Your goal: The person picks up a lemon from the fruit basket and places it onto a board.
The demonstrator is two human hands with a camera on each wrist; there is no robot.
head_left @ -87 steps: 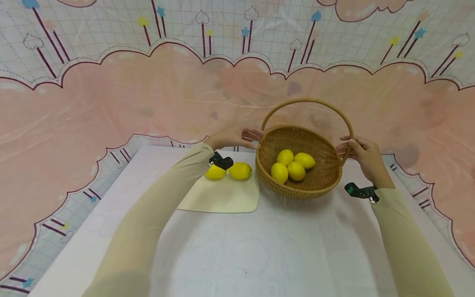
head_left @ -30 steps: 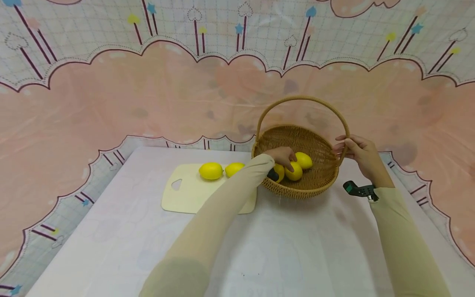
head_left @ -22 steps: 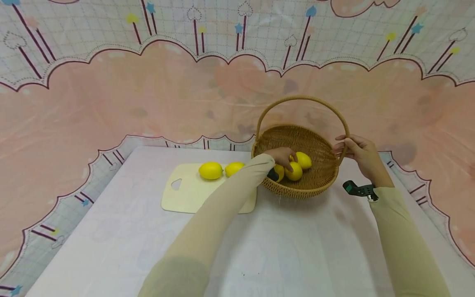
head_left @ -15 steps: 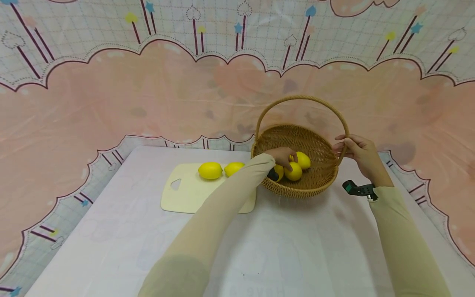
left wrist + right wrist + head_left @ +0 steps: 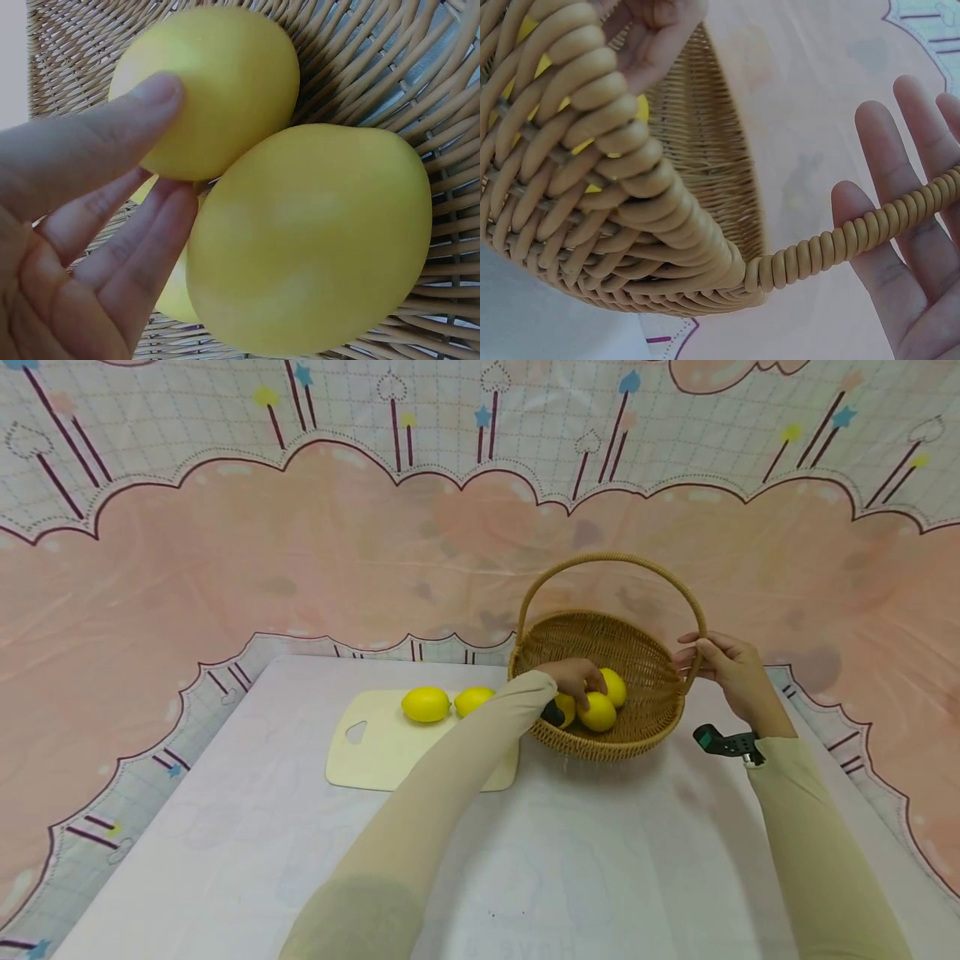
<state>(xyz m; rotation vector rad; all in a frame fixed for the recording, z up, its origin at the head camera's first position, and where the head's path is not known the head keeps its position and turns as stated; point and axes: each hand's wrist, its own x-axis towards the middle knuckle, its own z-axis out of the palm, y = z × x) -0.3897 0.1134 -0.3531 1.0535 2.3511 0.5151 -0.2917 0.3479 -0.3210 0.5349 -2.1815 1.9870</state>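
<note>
One lemon [image 5: 225, 97] is pinched by the left hand [image 5: 573, 677]: the thumb lies over its near face, and the fingertips touch its underside. A second lemon [image 5: 315, 240] sits right beside those fingertips, against the first, and part of a third lemon [image 5: 176, 296] shows beneath the fingers. All three are inside the wicker basket [image 5: 592, 639], whose woven wall surrounds the left hand. The right hand [image 5: 727, 668], to the right of the left one, holds the basket's handle [image 5: 611, 557] near its lower right end, the thumb in front and the fingers stretched out behind it.

Left of the left hand, just outside the basket, a cream cutting board [image 5: 375, 760] lies flat on the white worktop [image 5: 225, 860]. Two more lemons rest on it side by side; the left lemon [image 5: 425, 704] is in full view, while the left sleeve [image 5: 420, 827] partly covers the right lemon [image 5: 472, 700]. The sleeve also crosses the board's right part.

Each wrist carries a small black camera, the left camera [image 5: 553, 713] over the fruit and the right camera [image 5: 723, 743] below the right hand. Beyond both hands hangs a patterned pink cloth [image 5: 337, 568].
</note>
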